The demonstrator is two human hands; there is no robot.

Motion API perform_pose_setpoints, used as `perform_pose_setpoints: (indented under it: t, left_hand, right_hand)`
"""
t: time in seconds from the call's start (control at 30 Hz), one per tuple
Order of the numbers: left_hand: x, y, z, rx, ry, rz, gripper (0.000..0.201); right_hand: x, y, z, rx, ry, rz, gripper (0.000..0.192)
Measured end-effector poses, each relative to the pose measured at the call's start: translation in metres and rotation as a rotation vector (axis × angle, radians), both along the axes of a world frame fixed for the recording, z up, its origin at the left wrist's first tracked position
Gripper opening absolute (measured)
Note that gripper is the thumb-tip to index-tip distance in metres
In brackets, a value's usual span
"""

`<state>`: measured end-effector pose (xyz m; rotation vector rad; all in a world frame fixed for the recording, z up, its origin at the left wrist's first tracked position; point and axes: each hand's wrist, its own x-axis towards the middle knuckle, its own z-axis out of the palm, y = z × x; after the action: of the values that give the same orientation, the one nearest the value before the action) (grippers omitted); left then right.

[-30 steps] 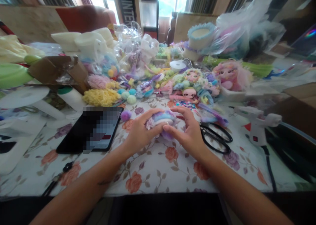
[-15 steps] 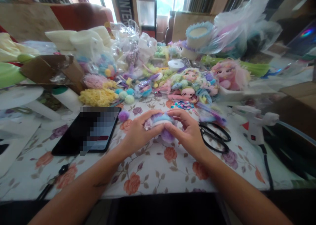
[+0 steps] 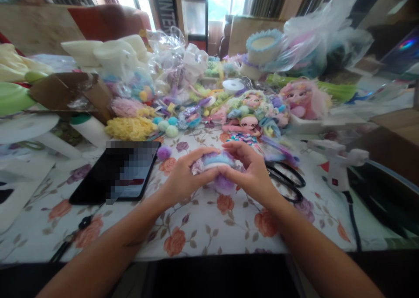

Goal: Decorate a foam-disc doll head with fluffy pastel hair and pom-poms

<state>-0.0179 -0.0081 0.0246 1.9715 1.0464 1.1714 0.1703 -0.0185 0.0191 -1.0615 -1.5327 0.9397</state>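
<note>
Between both hands is a fluffy blue-and-purple craft piece [image 3: 218, 159] with a white band, pale lace at its left side and a purple pom-pom [image 3: 224, 186] at the front underside. My left hand [image 3: 183, 173] grips its left side, thumb along the front and fingers over the back. From the right, my right hand [image 3: 253, 171] holds it the same way, its thumb near the left thumb and its index finger lifted at the top. Fingers hide part of the piece. Black-handled scissors [image 3: 303, 181] lie just right of my right hand.
A loose purple pom-pom [image 3: 164, 152] and a tablet [image 3: 93, 176] lie to the left. At the right stands a white glue gun [image 3: 337, 167] with a cord. Sequins [image 3: 242, 138], a bald doll head [image 3: 248, 122], yellow trim [image 3: 131, 128] and a ribbon spool [image 3: 233, 85] crowd the back.
The piece has turned slightly in my hands, with more of the purple pom-pom showing below. My right hand has shifted a little and its fingers are raised more.
</note>
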Motion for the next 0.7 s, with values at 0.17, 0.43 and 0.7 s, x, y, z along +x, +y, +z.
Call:
perform_pose_setpoints:
  t: [0.17, 0.43, 0.7]
  left_hand:
    - [0.0014, -0.0022, 0.0026, -0.098, 0.018, 0.011, 0.033]
    - [-0.0004, -0.0013, 0.0016, -0.086, 0.036, -0.043, 0.04]
    - [-0.0022, -0.0001, 0.0032, -0.066, 0.055, -0.057, 0.041]
  right_hand:
    - [0.0001, 0.0005, 0.0055, 0.033, -0.079, 0.001, 0.026]
    - [0.0018, 0.0026, 0.0056, -0.033, -0.042, 0.042, 0.021]
    - [0.0023, 0.0042, 0.004, -0.044, -0.027, 0.052, 0.021]
